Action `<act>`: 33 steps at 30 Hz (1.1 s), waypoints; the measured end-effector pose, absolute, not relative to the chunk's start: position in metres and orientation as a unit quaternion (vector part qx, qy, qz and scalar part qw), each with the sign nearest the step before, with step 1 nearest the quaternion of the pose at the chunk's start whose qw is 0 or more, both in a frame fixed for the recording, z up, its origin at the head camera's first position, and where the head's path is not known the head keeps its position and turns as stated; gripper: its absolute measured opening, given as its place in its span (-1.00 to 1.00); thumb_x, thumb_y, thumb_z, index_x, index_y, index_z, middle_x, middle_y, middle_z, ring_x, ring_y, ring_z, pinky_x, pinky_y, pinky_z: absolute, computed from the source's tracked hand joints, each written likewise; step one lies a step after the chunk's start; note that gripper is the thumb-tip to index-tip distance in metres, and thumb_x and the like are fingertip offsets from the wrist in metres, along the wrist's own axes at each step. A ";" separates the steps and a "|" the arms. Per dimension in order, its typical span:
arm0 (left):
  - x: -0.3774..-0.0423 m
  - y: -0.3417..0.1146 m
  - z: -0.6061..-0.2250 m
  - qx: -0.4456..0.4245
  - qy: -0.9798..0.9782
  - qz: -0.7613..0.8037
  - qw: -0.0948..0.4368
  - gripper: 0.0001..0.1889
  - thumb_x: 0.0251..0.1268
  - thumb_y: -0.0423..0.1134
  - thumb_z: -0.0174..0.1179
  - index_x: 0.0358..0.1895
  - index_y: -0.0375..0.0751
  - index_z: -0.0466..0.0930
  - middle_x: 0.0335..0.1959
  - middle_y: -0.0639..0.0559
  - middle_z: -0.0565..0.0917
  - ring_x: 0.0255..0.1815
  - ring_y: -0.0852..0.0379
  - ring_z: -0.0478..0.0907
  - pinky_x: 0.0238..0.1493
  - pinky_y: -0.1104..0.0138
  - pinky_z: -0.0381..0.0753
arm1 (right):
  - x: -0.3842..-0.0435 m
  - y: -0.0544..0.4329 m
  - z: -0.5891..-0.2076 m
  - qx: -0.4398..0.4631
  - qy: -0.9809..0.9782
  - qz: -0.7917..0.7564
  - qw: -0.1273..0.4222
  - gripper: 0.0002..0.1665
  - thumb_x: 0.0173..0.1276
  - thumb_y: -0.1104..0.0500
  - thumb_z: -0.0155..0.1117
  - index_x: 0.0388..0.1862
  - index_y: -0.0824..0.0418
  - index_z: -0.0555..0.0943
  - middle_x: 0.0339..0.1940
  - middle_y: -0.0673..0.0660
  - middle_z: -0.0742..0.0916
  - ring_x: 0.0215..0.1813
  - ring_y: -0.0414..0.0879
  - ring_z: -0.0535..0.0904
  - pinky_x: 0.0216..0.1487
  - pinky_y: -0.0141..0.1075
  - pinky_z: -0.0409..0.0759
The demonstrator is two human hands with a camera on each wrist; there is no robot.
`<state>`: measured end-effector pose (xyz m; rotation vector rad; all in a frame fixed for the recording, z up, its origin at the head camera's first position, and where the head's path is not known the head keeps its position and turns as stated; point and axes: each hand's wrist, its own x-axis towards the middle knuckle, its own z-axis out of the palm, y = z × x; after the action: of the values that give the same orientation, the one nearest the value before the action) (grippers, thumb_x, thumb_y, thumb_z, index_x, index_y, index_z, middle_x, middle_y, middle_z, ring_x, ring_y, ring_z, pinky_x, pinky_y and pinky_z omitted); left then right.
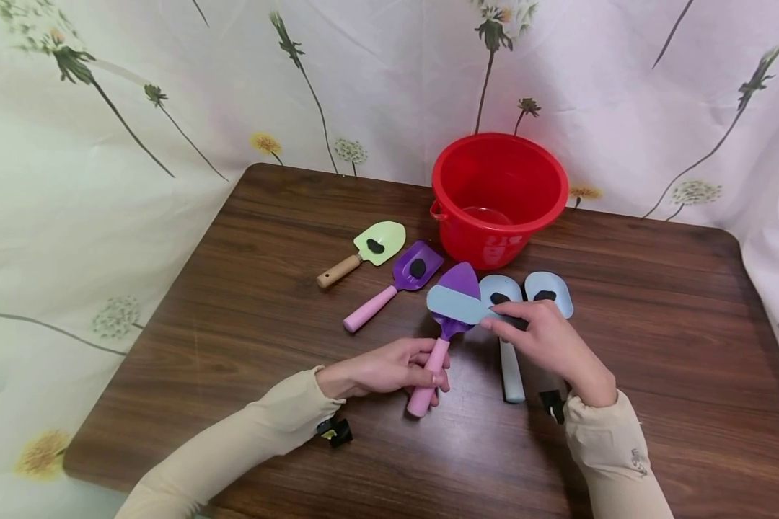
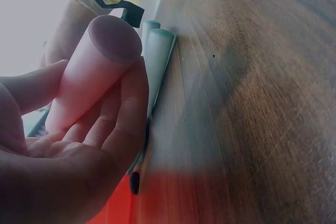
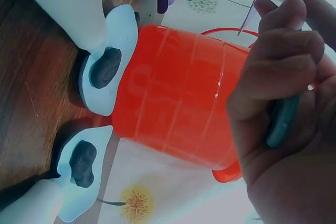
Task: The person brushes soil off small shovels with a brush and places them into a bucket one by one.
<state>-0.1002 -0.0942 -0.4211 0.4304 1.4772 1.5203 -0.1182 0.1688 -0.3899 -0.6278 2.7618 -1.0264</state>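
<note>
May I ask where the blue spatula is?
In the head view, the blue spatula is right of centre, in the right hand, across the held purple trowel.

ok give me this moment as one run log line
left hand: holds purple trowel by pink handle | right hand: pinches blue spatula over that trowel | red bucket: upright on table
</note>
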 end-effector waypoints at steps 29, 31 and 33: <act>-0.096 -0.099 -0.421 0.174 0.576 0.628 0.494 -0.77 0.34 -0.51 0.04 0.01 -0.47 0.32 -0.25 -0.02 0.65 -0.31 0.13 0.67 -0.25 0.28 0.70 | -0.126 0.183 -0.395 -0.172 0.917 -0.342 -0.112 -0.69 0.19 0.21 0.43 -0.09 0.29 0.73 -0.37 0.17 0.80 -0.37 -0.05 0.65 -0.37 -0.49 0.52; -0.096 -0.099 -0.420 0.174 0.578 0.626 0.493 -0.79 0.34 -0.50 0.04 0.00 -0.45 0.34 -0.24 -0.04 0.65 -0.31 0.13 0.66 -0.26 0.30 0.69 | -0.127 0.184 -0.395 -0.171 0.917 -0.341 -0.115 -0.69 0.19 0.20 0.43 -0.09 0.28 0.73 -0.38 0.16 0.80 -0.39 -0.06 0.65 -0.37 -0.52 0.50; -0.096 -0.099 -0.421 0.174 0.580 0.624 0.493 -0.80 0.35 -0.50 0.04 -0.01 -0.45 0.35 -0.23 -0.08 0.65 -0.31 0.13 0.66 -0.25 0.30 0.69 | -0.127 0.185 -0.395 -0.171 0.918 -0.336 -0.120 -0.69 0.19 0.20 0.43 -0.09 0.28 0.73 -0.39 0.16 0.79 -0.40 -0.07 0.65 -0.37 -0.51 0.52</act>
<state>-0.0956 -0.0987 -0.4206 0.4220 1.4081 1.5146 -0.1269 0.1853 -0.3954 -0.5818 3.1279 -1.1455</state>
